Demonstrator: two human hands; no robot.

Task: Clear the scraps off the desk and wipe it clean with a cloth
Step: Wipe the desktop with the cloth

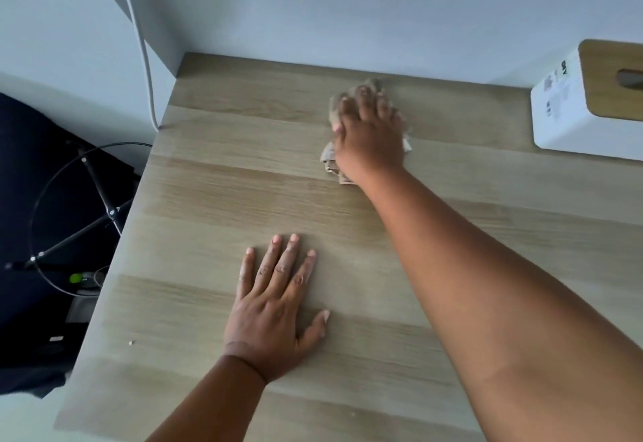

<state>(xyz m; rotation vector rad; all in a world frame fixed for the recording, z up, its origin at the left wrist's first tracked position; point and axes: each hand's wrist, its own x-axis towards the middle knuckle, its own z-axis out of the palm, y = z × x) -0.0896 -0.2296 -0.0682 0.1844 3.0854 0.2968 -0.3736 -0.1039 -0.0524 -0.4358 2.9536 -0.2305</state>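
Observation:
A light wooden desk (215, 198) fills most of the view. My right hand (368, 131) reaches to the far side of it and presses down on a crumpled beige cloth (328, 156), which shows around the fingers and below the palm. My left hand (275, 306) lies flat on the desk nearer to me, fingers spread, holding nothing. One tiny pale scrap (131, 342) lies near the desk's left edge.
A white tissue box with a wooden lid (570, 110) stands at the far right against the wall. A white cable (144, 58) hangs down at the desk's back left corner. Left of the desk, below, are a dark chair base (80, 229) and dark floor.

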